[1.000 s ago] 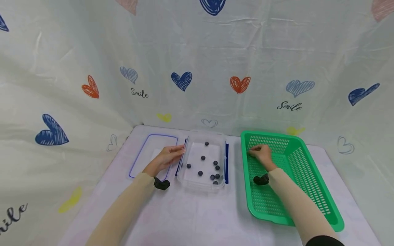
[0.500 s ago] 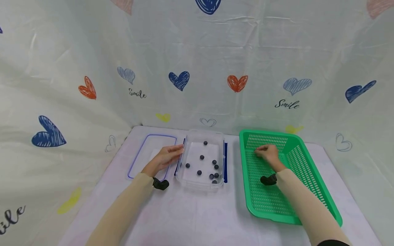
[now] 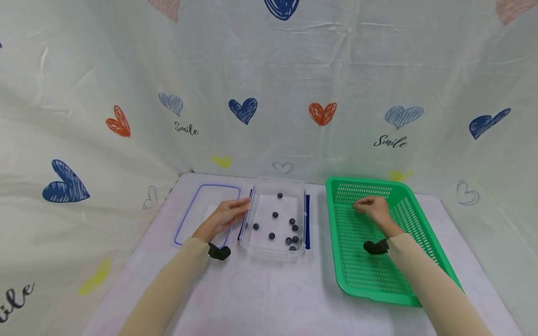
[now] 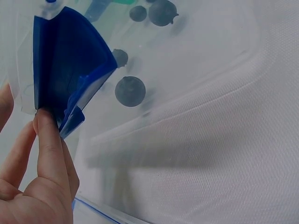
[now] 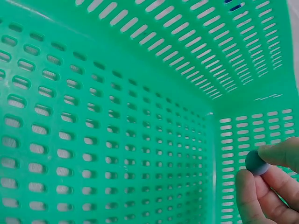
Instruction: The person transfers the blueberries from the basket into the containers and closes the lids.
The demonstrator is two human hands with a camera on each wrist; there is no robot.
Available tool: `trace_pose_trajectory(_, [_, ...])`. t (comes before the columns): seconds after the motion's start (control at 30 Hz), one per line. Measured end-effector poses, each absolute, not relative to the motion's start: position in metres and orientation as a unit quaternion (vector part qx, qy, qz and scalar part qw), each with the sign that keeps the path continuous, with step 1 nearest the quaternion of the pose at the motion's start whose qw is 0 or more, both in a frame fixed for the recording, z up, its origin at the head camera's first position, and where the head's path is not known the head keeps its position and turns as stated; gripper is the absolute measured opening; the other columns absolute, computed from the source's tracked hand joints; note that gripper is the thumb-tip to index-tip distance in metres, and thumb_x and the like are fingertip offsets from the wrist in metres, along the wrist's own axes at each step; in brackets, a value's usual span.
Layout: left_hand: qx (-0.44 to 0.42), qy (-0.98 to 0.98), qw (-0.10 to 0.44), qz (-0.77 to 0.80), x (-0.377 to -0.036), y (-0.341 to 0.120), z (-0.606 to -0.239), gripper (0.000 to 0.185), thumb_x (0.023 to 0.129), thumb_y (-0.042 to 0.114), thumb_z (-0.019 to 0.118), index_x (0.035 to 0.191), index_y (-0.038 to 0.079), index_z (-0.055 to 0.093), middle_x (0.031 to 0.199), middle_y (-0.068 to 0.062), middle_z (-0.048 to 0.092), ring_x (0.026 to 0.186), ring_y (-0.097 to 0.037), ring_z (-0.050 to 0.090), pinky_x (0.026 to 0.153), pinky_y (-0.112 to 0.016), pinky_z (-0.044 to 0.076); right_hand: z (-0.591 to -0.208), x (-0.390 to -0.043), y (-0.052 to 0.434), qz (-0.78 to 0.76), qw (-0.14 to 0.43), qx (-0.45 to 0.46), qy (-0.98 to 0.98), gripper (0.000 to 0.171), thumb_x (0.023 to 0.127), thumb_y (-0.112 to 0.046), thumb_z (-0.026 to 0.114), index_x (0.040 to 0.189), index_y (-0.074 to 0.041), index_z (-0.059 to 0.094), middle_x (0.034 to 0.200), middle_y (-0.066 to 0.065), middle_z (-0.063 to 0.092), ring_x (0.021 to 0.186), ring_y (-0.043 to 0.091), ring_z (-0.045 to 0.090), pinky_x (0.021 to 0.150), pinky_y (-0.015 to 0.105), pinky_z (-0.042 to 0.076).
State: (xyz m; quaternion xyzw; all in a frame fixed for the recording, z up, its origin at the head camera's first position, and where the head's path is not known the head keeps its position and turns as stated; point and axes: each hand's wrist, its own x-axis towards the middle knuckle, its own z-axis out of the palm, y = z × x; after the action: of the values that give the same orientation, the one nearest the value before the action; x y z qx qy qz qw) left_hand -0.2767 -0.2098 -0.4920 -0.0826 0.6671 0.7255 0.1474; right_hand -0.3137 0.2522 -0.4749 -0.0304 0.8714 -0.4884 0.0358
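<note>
Dark-blue small round ball [image 5: 256, 162] looks light, smooth, prone to rolling: your right hand [image 3: 375, 209] pinches it at the fingertips over the green perforated plastic basket [image 3: 420, 224]; left hand [image 3: 222, 217], fingers relaxed, steadies the clear plastic box [image 3: 252, 249].

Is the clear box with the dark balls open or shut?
Open: the clear box has no cover, and its lid lies flat on the table beside it.

Past my right fingers [image 5: 273, 156] the green basket [image 3: 424, 228] wall blocks; beneath them, open floor. Left fingertips [image 4: 46, 122] meet the blue latch [image 4: 65, 79].
</note>
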Motion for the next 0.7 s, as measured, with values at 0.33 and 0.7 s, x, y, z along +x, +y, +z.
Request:
trace_pose_trajectory(0.33, [-0.087,0.662,0.149,0.729,-0.277,-0.208,-0.491,0.05,0.098,0.01,0.066,0.144,0.001,0.05,0.151,-0.014,0.046,0.128,-0.017,0.052,0.101,-0.028,0.048,-0.456,-0.303,0.253,-0.5,0.051,-0.038,0.864,0.034,0.097,-0.016,0.068,0.118,0.011,0.064,0.107,0.02,0.069,0.103,0.04,0.066,0.1,0.058,0.048])
trace_pose_trajectory(0.7, [-0.093,0.661,0.149,0.729,-0.277,-0.209,-0.49,0.05,0.098,0.01,0.066,0.144,0.001,0.051,0.15,-0.014,0.047,0.124,-0.015,0.055,0.1,-0.028,0.049,-0.433,-0.288,0.243,-0.489,0.058,-0.06,0.869,0.039,0.095,-0.025,0.072,0.119,0.004,0.067,0.114,0.017,0.07,0.105,0.032,0.064,0.103,0.061,0.043])
